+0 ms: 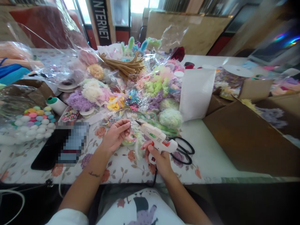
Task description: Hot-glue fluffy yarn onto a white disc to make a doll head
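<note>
My right hand (159, 156) is closed round the grip of a white glue gun (153, 134) with a red trigger, its dark nozzle pointing up and left. Close to the nozzle tip, my left hand (118, 134) pinches a small clear, shiny piece (131, 123). Beneath and between the hands lies a pastel fluffy item (134, 140) with ribbon-like strands, partly covered by the fingers. Black-handled scissors (185, 151) rest on the flowered tablecloth (93, 159) just right of the gun.
Yarn balls (170, 118), yarn bundles and brown stems (124, 64) crowd the table's middle. A phone (50, 150) and a bag of pompoms (35, 125) sit left; a cardboard box (253, 140) stands right. A cable hangs over the front edge.
</note>
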